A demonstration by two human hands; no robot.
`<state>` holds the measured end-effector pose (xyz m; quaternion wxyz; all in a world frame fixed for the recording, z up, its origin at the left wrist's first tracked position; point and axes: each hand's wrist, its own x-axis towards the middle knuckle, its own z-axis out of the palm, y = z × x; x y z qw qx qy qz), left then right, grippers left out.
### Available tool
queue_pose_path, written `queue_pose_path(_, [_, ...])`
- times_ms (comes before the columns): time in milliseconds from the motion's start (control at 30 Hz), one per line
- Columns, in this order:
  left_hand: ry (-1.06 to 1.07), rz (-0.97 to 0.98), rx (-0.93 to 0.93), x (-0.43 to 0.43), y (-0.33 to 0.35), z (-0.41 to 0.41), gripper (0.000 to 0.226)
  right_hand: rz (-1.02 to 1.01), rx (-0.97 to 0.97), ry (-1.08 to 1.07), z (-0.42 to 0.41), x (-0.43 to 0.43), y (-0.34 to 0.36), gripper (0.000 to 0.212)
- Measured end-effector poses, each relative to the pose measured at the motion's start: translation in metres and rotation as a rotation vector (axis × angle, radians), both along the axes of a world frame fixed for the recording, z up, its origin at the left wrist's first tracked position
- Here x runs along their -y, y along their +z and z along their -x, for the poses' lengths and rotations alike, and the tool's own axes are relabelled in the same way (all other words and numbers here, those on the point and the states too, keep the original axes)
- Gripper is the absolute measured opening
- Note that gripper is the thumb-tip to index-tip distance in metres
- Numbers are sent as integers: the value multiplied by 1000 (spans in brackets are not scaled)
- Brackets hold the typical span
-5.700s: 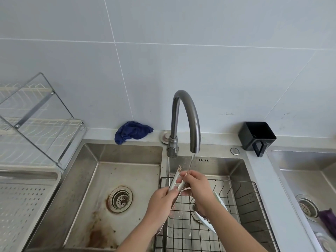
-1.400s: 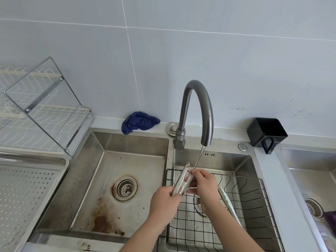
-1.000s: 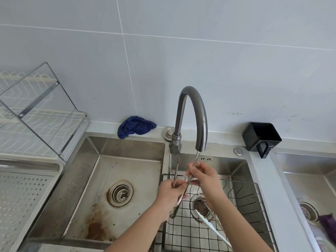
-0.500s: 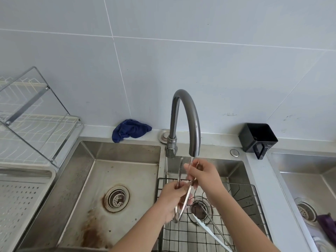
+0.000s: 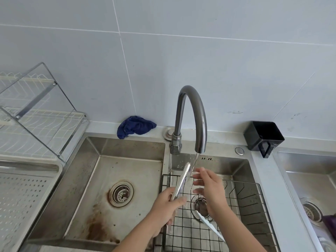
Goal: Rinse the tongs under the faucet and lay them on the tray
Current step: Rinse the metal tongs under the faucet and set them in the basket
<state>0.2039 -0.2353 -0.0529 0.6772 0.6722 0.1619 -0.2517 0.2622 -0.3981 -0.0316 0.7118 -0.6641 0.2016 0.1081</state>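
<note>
Tongs [image 5: 182, 179], slim and of shiny silver metal, are now held by the left hand [image 5: 167, 202] alone. Half a second ago the right hand [image 5: 209, 186] was pinching their upper part just under the spout of the curved grey steel faucet [image 5: 190, 110]. It has since let go and hovers just right of them, below the spout, with its fingers spread and blurred.

I judge that the rubbing part of the rinse is ending and that the carry to the tray comes next. The white perforated tray [image 5: 27, 200] lies well to the left of the faucet, beyond the left basin.

The left hand's fingers are wrapped round the tongs' lower end, below and slightly left of the spout. From there the tongs slant up with their arms together. Their tip sits right under the spout, at the thin water stream [image 5: 195, 161].
</note>
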Motion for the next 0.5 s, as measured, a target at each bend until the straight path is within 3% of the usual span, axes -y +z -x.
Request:
queue_pose_path(100, [67, 108, -91, -3, 2, 6, 39, 122, -99, 136, -1, -3, -11, 24])
queue_pose_path(200, [99, 102, -175, -3, 3, 11, 32, 58, -99, 246, 2, -18, -16, 19])
queue_pose_path(333, [87, 76, -167, -3, 8, 16, 26, 11, -83, 172, -1, -29, -16, 21])
queue_pose_path(500, [6, -77, -106, -1, 15, 16, 23, 130, -35, 83, -7, -28, -14, 33])
